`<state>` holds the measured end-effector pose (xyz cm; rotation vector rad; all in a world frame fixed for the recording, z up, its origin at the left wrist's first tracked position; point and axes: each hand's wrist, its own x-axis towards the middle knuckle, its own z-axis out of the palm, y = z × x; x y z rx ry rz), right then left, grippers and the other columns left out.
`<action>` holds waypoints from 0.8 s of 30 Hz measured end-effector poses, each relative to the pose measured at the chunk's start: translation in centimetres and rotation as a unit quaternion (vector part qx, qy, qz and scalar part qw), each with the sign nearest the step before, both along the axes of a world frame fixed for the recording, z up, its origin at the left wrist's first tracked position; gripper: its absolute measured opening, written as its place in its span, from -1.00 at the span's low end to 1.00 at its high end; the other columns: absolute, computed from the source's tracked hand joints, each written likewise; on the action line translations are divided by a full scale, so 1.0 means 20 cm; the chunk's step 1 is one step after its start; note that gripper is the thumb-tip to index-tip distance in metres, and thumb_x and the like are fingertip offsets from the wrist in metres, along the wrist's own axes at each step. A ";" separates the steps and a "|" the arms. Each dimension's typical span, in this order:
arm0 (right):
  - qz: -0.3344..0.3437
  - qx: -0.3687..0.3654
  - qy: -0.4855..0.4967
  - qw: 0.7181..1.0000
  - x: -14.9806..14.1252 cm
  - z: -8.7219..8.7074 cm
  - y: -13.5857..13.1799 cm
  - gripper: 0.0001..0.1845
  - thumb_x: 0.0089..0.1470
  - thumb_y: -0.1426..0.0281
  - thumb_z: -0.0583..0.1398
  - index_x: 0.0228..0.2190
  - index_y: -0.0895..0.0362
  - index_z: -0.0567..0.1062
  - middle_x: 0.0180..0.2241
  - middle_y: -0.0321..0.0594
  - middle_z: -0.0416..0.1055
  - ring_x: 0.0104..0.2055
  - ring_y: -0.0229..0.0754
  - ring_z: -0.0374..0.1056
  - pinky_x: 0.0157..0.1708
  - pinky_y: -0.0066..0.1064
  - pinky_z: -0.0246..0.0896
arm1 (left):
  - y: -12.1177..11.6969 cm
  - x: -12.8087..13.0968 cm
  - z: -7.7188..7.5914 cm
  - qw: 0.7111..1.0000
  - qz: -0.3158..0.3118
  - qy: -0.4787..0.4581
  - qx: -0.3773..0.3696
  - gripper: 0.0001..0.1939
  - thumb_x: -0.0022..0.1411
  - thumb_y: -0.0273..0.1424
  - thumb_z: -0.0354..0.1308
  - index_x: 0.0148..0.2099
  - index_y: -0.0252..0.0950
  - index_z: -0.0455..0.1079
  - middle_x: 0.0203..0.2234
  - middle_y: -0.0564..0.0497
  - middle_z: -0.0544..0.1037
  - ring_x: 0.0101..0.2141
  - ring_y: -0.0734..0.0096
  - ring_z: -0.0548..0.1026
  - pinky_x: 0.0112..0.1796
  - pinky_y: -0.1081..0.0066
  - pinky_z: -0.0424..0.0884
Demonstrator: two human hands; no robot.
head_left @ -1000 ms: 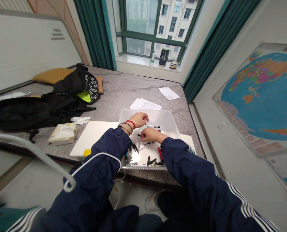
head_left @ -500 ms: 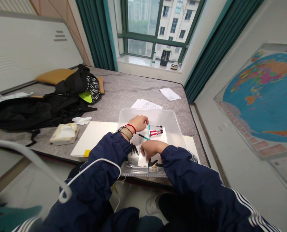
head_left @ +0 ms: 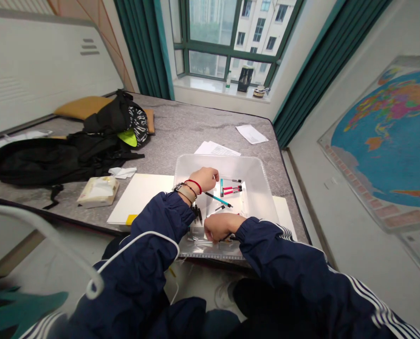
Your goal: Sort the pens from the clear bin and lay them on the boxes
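Note:
Both my hands are inside a clear plastic bin (head_left: 262, 188) with white paper (head_left: 205, 205) at its bottom. My left hand (head_left: 205, 178), with a red band at the wrist, is closed near the far left of the bin. Whatever its curled fingers hold is hidden. Closer to me, my right hand (head_left: 219, 227) reaches down with its fingers bent over the near end, and its fingertips are out of sight. Between the hands lies a teal pen (head_left: 217, 199). Red pens (head_left: 232, 189), an upright-lying teal pen (head_left: 222, 187) and black pens (head_left: 197, 214) lie around them.
White boards (head_left: 134, 200) extend under the bin. Paper sheets (head_left: 217, 149) lie behind it, and a tissue pack (head_left: 97, 192) and a black backpack (head_left: 54, 157) are at the left. A white cable (head_left: 153, 233) crosses my left sleeve.
My right hand has shifted slightly toward me, over the near black pens. The teal pen between my hands and a short black piece beside it are now more exposed. My left hand stays nearly in place.

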<state>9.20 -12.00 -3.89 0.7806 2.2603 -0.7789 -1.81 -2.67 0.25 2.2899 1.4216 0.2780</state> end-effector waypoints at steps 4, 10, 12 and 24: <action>-0.005 -0.049 0.018 0.999 0.00 -0.04 0.02 -0.73 -0.16 0.48 0.29 -0.31 0.14 0.61 -0.38 -0.26 0.55 -0.41 -0.22 0.40 -0.47 -0.48 0.12 | 0.01 -0.01 -0.01 1.000 -0.004 -0.013 -0.010 -0.71 0.07 -0.52 0.08 -0.19 -0.25 0.56 -0.30 -0.05 0.62 -0.31 0.33 0.53 -0.29 0.47 0.38; -0.012 -0.102 0.037 0.994 -0.02 -0.02 0.02 -0.72 -0.16 0.42 0.30 -0.29 0.15 0.55 -0.44 -0.34 0.45 -0.45 -0.26 0.31 -0.48 -0.50 0.10 | 0.03 -0.01 -0.02 1.000 -0.002 -0.023 -0.020 -0.71 0.06 -0.54 0.07 -0.21 -0.26 0.56 -0.31 -0.06 0.62 -0.33 0.33 0.53 -0.29 0.46 0.39; -0.026 -0.100 0.067 0.992 -0.01 0.00 0.04 -0.74 -0.15 0.42 0.29 -0.30 0.15 0.52 -0.46 -0.34 0.43 -0.47 -0.27 0.30 -0.48 -0.49 0.11 | 0.03 0.00 -0.01 0.999 0.000 -0.027 -0.019 -0.71 0.06 -0.54 0.07 -0.22 -0.26 0.56 -0.32 -0.06 0.62 -0.33 0.34 0.53 -0.29 0.46 0.38; -0.185 -0.127 0.171 0.959 0.10 0.09 0.16 -0.75 0.07 0.23 0.22 -0.42 0.18 0.40 -0.52 -0.28 0.44 -0.49 -0.27 0.42 -0.47 -0.51 0.25 | 0.06 0.01 -0.02 0.998 0.002 -0.052 -0.018 -0.70 0.05 -0.56 0.06 -0.22 -0.29 0.55 -0.34 -0.04 0.63 -0.35 0.40 0.52 -0.29 0.49 0.38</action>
